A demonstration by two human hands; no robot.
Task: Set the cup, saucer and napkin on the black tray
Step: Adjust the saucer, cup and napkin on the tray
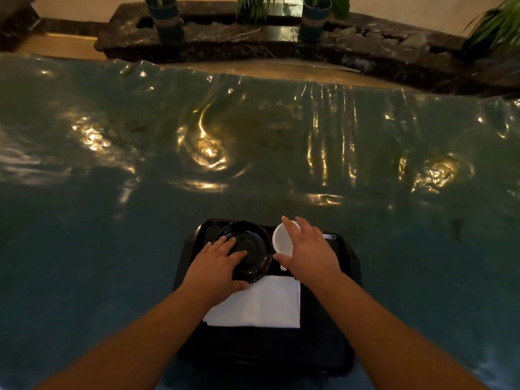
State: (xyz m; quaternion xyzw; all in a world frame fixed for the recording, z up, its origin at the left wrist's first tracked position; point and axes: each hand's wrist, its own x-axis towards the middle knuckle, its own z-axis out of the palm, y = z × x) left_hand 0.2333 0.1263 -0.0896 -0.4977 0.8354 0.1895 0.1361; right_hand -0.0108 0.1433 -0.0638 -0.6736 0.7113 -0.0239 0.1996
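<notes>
A black tray (pixel 344 280) lies at the near edge of the table. On its far left part sits a glossy black saucer (pixel 247 240); my left hand (pixel 218 266) rests on the saucer's near left side, fingers spread over it and thumb at its rim. A white cup (pixel 281 237) stands to the right of the saucer, and my right hand (pixel 306 249) wraps over it from above and the right. A folded white napkin (pixel 261 305) lies flat in the tray's middle, its far left corner under my left hand.
The table wears a shiny, wrinkled grey-green plastic cover (pixel 253 153) with bright light reflections. Beyond its far edge runs a dark marble ledge (pixel 253 40) carrying potted plants (pixel 166 18) and stones.
</notes>
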